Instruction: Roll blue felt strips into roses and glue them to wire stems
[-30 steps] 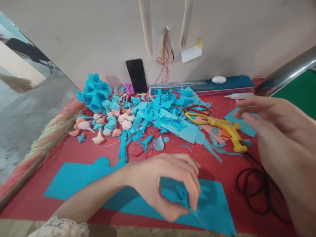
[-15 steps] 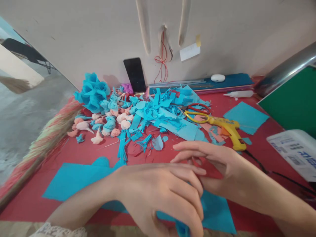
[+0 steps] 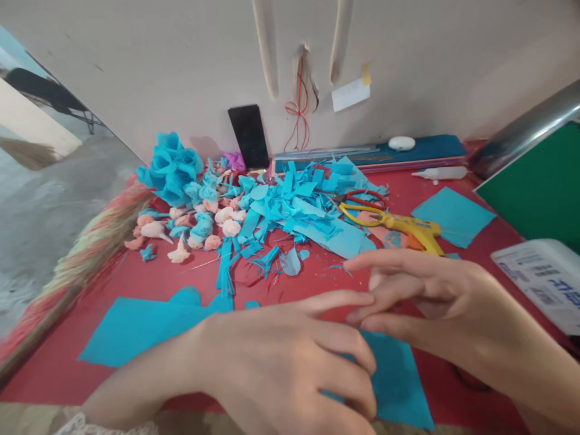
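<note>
- Woven fringe (image 3: 77,266): we see a coarse, striped border at 9 o'clock. It marks the left edge of the red cloth (image 3: 149,278).
- Blue blossoms (image 3: 172,166): ruffled and rolled, heaped at 11 o'clock, with small peach buds (image 3: 181,232) just below them.
- Blue sheet (image 3: 136,329): flat, matte and straight-edged, it lies at 6 o'clock along the near edge, under both hands. Its right corner shows at 5 o'clock.
- Free room: we find a bare red strip between this sheet and the scraps, widest at 8 o'clock.
- Left hand (image 3: 290,362): its fingers curl down over the sheet and the forefinger stretches toward 3 o'clock. We cannot tell whether it grips anything beneath.
- Scrap heap (image 3: 294,211): angular blue strips and offcuts at 12 o'clock, filling the centre.
- Right hand (image 3: 435,302): its fingers are long and nearly straight, and the tips meet the left forefinger. We cannot tell whether anything is pinched there.
- Yellow glue gun (image 3: 414,228): glossy plastic at 2 o'clock, just beyond the right hand and touching the red-handled scissors (image 3: 362,199).
- Blue square (image 3: 453,214), green board (image 3: 534,181) and white packet (image 3: 544,278): these crowd the right edge at 3 o'clock.
</note>
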A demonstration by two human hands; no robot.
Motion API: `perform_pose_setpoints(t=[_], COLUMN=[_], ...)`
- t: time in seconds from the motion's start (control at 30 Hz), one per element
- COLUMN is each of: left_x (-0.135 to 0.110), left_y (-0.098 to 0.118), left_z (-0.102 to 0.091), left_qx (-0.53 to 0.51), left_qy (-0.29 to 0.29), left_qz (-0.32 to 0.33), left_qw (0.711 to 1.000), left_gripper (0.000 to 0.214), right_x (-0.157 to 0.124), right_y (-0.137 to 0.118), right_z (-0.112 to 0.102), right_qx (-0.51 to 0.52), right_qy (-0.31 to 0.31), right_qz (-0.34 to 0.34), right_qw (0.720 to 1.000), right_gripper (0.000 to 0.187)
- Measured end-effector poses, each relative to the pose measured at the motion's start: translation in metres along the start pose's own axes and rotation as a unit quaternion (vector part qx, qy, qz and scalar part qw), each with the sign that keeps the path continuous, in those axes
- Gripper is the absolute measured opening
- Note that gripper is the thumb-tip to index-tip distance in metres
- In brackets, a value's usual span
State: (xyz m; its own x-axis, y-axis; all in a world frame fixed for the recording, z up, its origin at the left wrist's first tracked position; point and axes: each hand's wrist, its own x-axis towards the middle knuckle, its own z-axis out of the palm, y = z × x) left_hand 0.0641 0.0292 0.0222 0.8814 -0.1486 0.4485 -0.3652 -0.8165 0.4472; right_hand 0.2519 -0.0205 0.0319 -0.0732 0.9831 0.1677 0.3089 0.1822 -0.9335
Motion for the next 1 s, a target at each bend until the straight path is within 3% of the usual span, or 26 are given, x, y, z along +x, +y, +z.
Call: perform_pose_setpoints(t=[0.13,0.3,0.43,0.7,0.87,1.0], left_x=[0.001,0.002,0.004,0.006,0.006,0.006], left_y=[0.003,0.004,0.003,0.003,0.002,0.002], left_z=[-0.002,-0.001,0.002,0.004,0.004,0.008], left_qx=[0.02,0.044,0.053,0.091,0.124,0.158], left_qy=[0.001,0.019,-0.003,-0.029,-0.028,-0.013], left_qz=[-0.024,-0.029,-0.016,-0.004,-0.008,-0.008], left_qw=[1.0,0.998,0.998,0.995,0.992,0.987], left_gripper=[0.022,0.023,0.027,0.029,0.03,0.029], right_x=[-0.001,-0.002,0.0,-0.001,-0.001,-0.002], right_y=[-0.002,-0.01,-0.011,-0.009,-0.008,-0.009], right_z=[-0.011,-0.013,-0.005,0.006,0.011,0.016], right_qx=[-0.021,-0.101,-0.136,-0.076,-0.076,-0.052], right_qy=[0.014,0.081,0.044,-0.058,-0.029,0.02], right_qz=[-0.005,-0.035,-0.069,-0.04,-0.027,-0.068], right_qw=[1.0,0.991,0.987,0.995,0.996,0.996], right_gripper=[0.021,0.007,0.014,0.016,0.011,0.012])
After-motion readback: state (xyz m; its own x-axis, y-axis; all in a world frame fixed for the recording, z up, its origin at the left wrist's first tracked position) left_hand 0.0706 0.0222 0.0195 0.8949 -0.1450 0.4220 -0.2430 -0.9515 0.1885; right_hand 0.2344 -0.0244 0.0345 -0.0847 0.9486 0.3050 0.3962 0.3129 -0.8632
